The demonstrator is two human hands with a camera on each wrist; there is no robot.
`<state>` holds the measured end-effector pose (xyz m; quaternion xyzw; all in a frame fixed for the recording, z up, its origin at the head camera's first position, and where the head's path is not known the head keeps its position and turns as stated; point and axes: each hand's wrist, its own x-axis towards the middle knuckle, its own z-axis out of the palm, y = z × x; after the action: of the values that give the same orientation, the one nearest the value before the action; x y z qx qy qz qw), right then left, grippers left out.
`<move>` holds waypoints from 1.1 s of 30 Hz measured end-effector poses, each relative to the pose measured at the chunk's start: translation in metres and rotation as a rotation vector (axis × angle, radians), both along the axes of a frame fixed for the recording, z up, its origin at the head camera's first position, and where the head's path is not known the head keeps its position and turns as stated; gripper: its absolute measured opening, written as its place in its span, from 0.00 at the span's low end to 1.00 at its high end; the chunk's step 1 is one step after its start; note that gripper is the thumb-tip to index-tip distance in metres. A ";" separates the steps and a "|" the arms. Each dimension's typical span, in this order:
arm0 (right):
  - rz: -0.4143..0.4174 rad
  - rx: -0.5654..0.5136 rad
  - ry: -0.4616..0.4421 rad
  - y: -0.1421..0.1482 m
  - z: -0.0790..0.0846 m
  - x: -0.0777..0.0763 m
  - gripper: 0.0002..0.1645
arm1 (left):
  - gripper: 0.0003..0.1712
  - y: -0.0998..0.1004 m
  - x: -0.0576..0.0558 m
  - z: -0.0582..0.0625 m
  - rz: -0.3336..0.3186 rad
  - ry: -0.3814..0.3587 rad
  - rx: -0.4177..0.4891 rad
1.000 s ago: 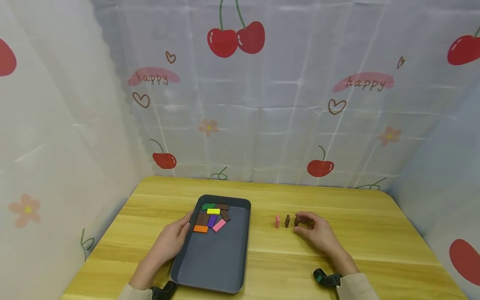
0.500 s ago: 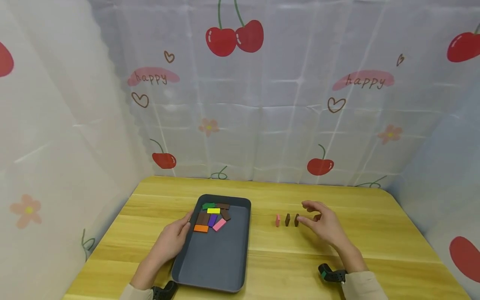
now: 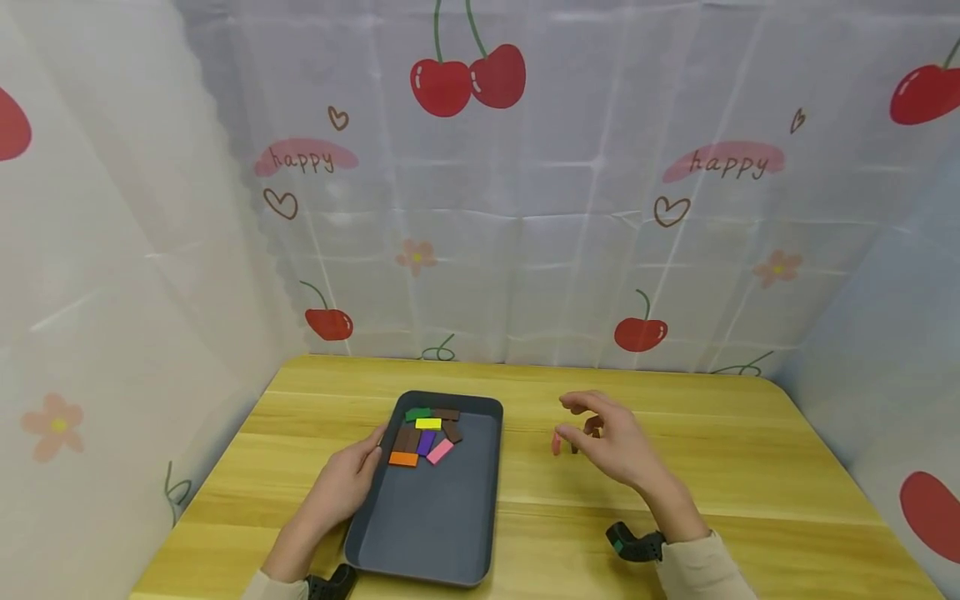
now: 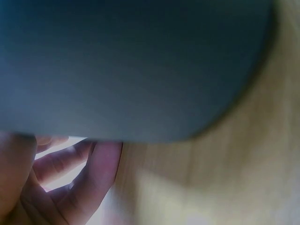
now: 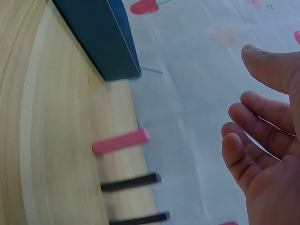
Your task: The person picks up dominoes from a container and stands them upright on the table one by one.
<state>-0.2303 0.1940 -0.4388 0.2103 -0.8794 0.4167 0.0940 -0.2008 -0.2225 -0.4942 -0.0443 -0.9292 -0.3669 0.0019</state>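
Observation:
My left hand [image 3: 345, 479] holds the left side of a dark grey tray [image 3: 420, 533]. In the left wrist view the tray's side [image 4: 131, 84] hides part of that hand's fingers [image 4: 101, 164]. My right hand [image 3: 618, 442] hovers with nothing in it, fingers loosely bent and thumb apart. Below it a pink domino [image 5: 121, 141] and two dark brown ones stand on end in a row, the nearer brown domino [image 5: 131, 182] beside the pink. The other brown domino [image 5: 140, 218] is cut by the frame edge. In the head view my hand partly covers them.
Several flat dominoes lie at the tray's far end, among them an orange one [image 3: 403, 459], a yellow one [image 3: 428, 424], a purple one [image 3: 426, 442] and a pink one [image 3: 440, 452]. The wooden table [image 3: 540, 533] meets a cherry-print curtain [image 3: 517, 275] behind.
My right hand let go of the rightmost brown domino, drew back to the right, then rose and moved left over the row. The left hand and tray stay put.

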 end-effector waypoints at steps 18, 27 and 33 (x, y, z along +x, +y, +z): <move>0.127 -0.056 -0.085 -0.066 0.005 -0.002 0.24 | 0.28 0.001 0.002 0.005 0.002 0.022 -0.013; 0.148 -0.056 -0.121 -0.093 0.003 -0.002 0.24 | 0.29 0.001 0.003 0.001 -0.003 0.025 -0.007; 0.157 -0.047 -0.116 -0.107 0.005 -0.004 0.24 | 0.29 -0.001 0.000 0.001 -0.012 0.045 -0.016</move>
<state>-0.2348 0.0872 -0.4341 0.2519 -0.8541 0.4548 0.0148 -0.2006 -0.2231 -0.4934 -0.0582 -0.9315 -0.3585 0.0200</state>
